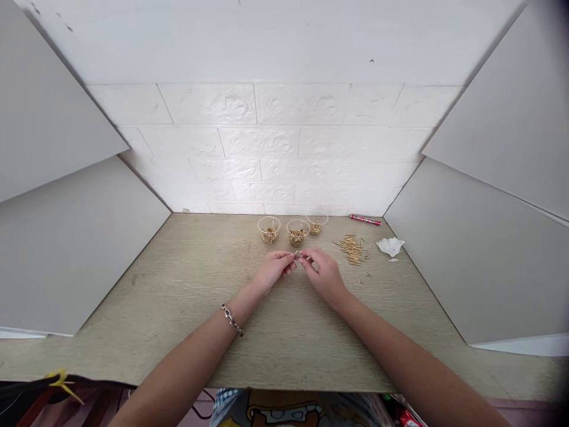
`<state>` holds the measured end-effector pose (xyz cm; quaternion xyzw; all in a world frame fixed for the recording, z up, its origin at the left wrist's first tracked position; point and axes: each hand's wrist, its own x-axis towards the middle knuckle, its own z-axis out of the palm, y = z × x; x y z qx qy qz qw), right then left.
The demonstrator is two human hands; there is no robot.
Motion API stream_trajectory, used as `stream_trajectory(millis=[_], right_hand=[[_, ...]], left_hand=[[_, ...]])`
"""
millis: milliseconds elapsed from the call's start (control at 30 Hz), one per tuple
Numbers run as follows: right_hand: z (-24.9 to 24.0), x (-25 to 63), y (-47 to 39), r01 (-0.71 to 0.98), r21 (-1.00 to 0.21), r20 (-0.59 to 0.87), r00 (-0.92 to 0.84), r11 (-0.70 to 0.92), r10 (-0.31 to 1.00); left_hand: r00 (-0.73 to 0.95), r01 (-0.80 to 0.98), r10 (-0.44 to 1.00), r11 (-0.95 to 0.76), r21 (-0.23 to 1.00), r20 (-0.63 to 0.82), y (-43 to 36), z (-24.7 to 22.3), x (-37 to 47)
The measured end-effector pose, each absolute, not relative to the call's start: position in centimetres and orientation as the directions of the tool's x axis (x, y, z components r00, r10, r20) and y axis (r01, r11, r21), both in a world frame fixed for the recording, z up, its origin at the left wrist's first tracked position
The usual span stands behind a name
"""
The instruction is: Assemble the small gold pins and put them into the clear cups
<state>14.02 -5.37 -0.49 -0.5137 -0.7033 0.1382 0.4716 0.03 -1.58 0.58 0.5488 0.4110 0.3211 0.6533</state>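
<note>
My left hand [274, 270] and my right hand [323, 274] meet just in front of the middle cup. A small thin metallic piece [296, 253] is pinched in the left fingertips, and the right thumb and fingers close in beside it; whatever the right ones grip is too small to name. Behind them stand three clear cups holding small gold-coloured parts: a left cup [269, 232], a middle cup [297, 233] and one farther back at right [317, 225]. Many gold pins [353, 250] lie in a pile right of my right hand.
Tiny gold bits [246, 255] are scattered on the wooden table [178, 314] left of the cups. A red pen [365, 220] and crumpled white paper [390, 246] lie at the back right. Grey panels flank the table, with a white brick-patterned wall behind.
</note>
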Motion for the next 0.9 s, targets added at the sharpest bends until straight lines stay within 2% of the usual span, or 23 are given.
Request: stream_trajectory(millis=[133,433,700,900], right_hand=[[-0.74,14.08,-5.22,0.611,-0.635,0.548,-0.074,0.472,0.833],[-0.97,14.24,-5.03,0.66,-0.603,0.499,-0.126,0.448,0.857],[-0.42,14.14,-5.48,0.712,-0.572,0.461,-0.132,0.408,0.877],[-0.37,14.18,-5.35,0.686,-0.593,0.483,-0.116,0.422,0.868]], left_hand=[[0.507,-0.026,0.831,0.279,0.96,-0.228,-1.72,0.25,0.01],[0.555,0.0,0.794,0.299,0.954,-0.249,-1.66,0.51,-0.24],[0.565,0.132,0.787,0.213,0.968,-0.249,-1.96,1.07,-0.37],[0.577,0.132,0.781,0.2,0.971,-0.239,-2.03,1.19,-0.46]])
